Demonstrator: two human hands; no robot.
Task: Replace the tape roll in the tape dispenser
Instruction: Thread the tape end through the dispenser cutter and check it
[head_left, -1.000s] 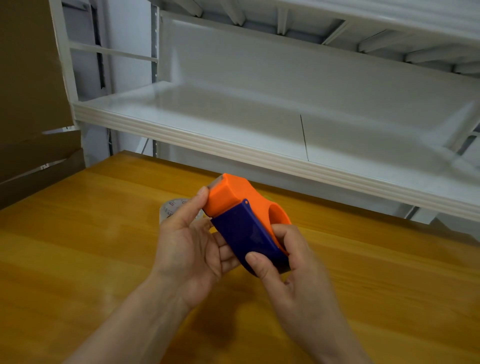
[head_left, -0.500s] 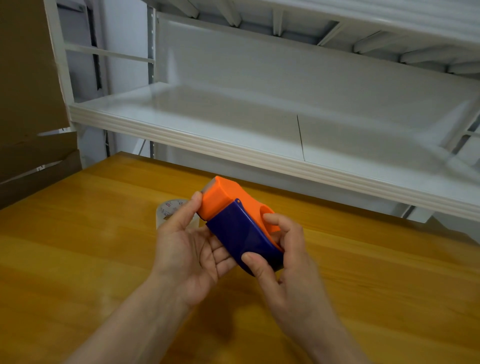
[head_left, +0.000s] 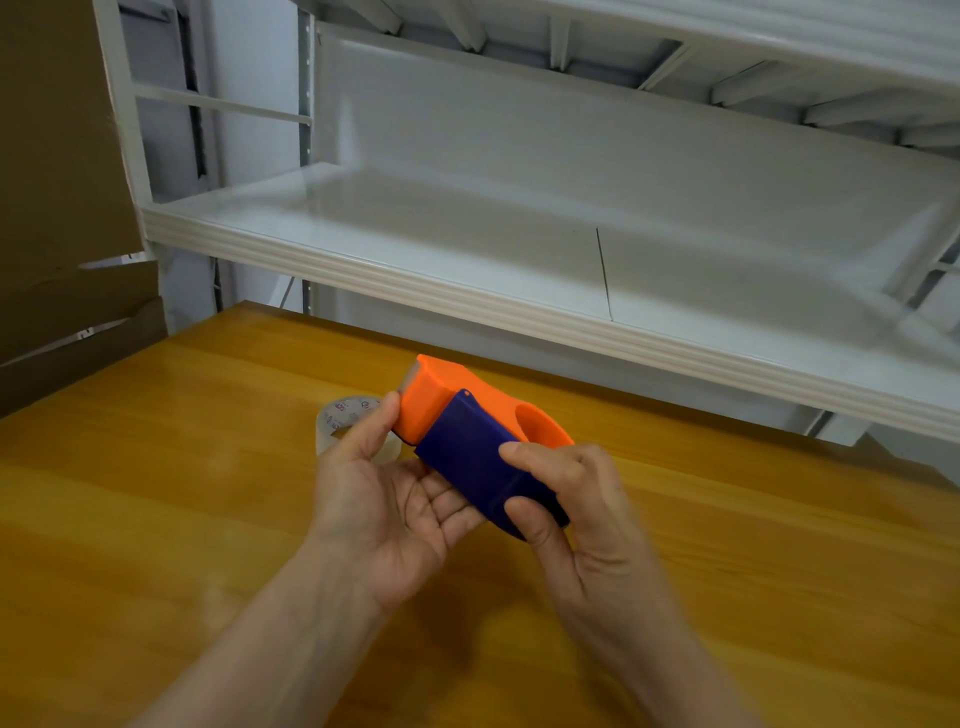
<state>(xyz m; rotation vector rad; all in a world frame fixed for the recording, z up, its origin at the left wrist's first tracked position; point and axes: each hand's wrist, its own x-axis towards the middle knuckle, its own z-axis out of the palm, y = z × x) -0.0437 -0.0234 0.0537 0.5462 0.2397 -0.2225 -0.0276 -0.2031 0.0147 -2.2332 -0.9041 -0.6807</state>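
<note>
Both hands grip dispenser above table: left hand cradling orange end, right hand pinching blue cover. Likely opening step; next, separate cover, fetch tape roll behind.

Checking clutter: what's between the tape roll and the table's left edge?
Nothing. Head view shows bare wood table left of the clear tape roll, out to the edge.

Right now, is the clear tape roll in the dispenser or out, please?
Out: the tape roll lies on the table behind the held dispenser.
</note>
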